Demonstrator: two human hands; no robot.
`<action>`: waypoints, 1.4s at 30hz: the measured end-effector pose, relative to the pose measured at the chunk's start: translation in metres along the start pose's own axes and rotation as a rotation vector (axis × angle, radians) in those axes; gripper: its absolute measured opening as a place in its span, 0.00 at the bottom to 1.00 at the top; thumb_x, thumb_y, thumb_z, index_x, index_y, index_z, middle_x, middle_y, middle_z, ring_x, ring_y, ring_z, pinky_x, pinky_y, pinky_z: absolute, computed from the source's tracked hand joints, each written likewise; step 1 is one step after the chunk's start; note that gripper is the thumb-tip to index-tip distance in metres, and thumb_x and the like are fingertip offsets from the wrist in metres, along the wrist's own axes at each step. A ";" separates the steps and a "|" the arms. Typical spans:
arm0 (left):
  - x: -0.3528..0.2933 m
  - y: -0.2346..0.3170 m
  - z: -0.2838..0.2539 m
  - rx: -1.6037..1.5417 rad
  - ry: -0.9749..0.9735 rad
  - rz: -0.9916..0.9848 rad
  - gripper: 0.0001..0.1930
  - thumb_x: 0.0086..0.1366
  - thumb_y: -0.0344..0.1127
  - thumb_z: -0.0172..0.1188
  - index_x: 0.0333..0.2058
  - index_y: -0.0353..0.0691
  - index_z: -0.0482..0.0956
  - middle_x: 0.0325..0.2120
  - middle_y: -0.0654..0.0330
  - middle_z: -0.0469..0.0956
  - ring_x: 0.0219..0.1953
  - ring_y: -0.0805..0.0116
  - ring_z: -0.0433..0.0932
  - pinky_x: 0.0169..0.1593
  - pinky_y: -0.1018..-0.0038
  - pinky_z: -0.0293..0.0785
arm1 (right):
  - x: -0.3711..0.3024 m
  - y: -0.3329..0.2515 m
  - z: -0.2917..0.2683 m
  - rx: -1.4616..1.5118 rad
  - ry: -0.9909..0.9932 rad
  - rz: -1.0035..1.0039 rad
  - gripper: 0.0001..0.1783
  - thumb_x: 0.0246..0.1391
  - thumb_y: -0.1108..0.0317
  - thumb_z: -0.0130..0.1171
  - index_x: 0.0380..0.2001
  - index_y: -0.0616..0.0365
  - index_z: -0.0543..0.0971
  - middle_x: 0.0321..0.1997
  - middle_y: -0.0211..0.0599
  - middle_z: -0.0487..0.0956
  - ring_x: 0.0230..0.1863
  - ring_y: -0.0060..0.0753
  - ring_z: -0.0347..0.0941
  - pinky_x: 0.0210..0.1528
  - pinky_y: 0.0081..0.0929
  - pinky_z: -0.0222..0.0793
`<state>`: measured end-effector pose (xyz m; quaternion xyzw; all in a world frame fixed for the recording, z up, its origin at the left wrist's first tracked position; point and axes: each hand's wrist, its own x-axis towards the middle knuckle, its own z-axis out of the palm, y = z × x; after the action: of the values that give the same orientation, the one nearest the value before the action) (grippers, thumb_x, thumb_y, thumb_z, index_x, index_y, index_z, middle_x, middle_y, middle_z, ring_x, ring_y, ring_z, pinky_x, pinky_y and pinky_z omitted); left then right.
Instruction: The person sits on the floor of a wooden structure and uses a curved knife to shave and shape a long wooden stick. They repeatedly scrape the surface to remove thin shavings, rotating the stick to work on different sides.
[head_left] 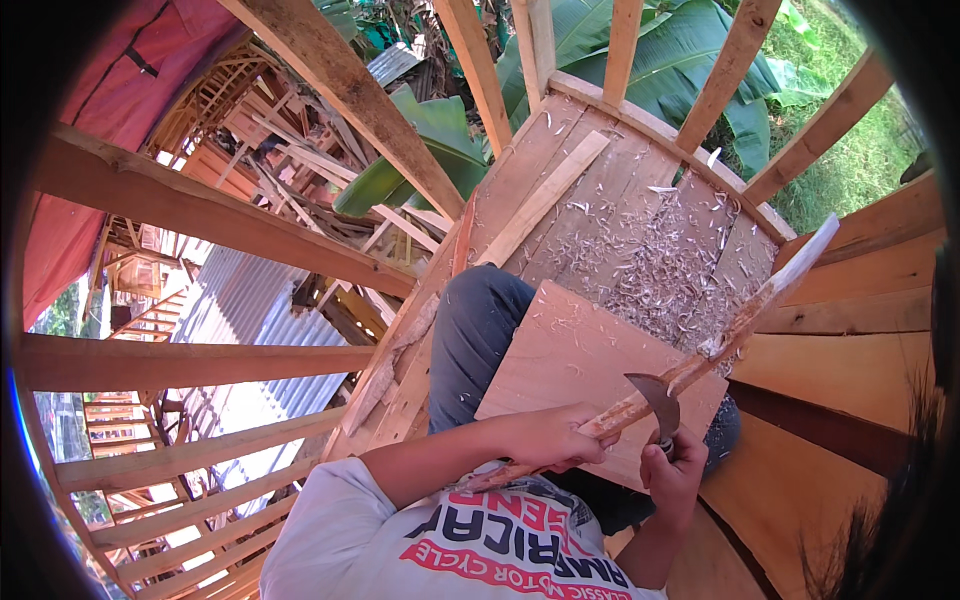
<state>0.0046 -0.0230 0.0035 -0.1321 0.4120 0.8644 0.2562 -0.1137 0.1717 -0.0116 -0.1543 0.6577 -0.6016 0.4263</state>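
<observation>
- Evidently the shaving step is in hand: the left hand (548, 437) is wrapped tight round the lower part of a long, thin, reddish-brown wooden stick (690, 368), which lies across the flat square plywood board (570, 360) on the lap.
- The right hand (672, 468), just below the stick, has its fingers closed on the handle of a curved dark metal blade (655, 398) — its edge meets the stick.
- Long axis: diagonal, pale tip pointing up and right, away from the board (butt toward the chest).
- Next move, I judge, calls for a steady push along the grain — the left hand's grip staying firm.
- Pale curled wood shavings (650, 260) lie beyond the board.
</observation>
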 end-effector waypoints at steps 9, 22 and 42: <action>0.008 -0.011 0.002 -0.247 -0.069 -0.110 0.08 0.58 0.31 0.52 0.29 0.43 0.59 0.16 0.69 0.59 0.14 0.81 0.58 0.17 0.82 0.54 | 0.008 -0.019 -0.029 0.057 0.304 -0.165 0.13 0.59 0.63 0.55 0.27 0.59 0.68 0.11 0.24 0.63 0.08 0.14 0.57 0.09 0.16 0.50; 0.012 0.005 0.007 -0.213 -0.024 -0.127 0.08 0.56 0.30 0.53 0.30 0.42 0.61 0.17 0.69 0.59 0.15 0.81 0.57 0.19 0.82 0.54 | 0.004 -0.001 0.003 0.022 0.147 -0.053 0.06 0.55 0.70 0.58 0.27 0.61 0.74 0.17 0.17 0.64 0.17 0.07 0.54 0.17 0.13 0.47; 0.002 0.018 0.016 0.240 0.323 0.010 0.11 0.59 0.36 0.58 0.33 0.39 0.66 0.22 0.67 0.64 0.22 0.80 0.63 0.26 0.80 0.60 | 0.005 -0.017 -0.005 0.117 -0.022 0.074 0.07 0.53 0.70 0.60 0.27 0.62 0.74 0.14 0.18 0.65 0.15 0.06 0.56 0.16 0.11 0.48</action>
<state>-0.0071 -0.0199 0.0240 -0.2353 0.5486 0.7779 0.1963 -0.1256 0.1670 0.0016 -0.1112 0.6218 -0.6211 0.4639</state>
